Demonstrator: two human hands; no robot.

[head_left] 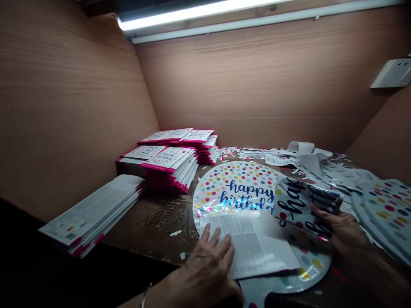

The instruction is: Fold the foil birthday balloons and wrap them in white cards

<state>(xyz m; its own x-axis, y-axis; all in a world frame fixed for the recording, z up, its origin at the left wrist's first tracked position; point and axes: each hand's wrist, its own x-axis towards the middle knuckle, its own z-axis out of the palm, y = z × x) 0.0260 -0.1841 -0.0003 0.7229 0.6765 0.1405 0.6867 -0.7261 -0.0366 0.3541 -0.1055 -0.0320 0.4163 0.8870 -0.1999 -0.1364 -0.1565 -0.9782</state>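
White paper (257,250) lies over the flat balloon (237,173) on the desk (154,222), under the left hand (208,261), whose fingers are spread on it and grip nothing visible. The right hand (346,231) pinches folded foil (297,205) by the paper's upper right; whether the two touch, I cannot tell. This piece looks partway done. Pink-edged packets (168,160) piled at rear left seem finished; flat balloons (393,205) at right seem untouched. Paper strips (310,162) and scraps litter the dark desk's far side. Wooden walls (250,85) enclose it, beneath a lit tube (192,13), with a socket (393,72) at right.
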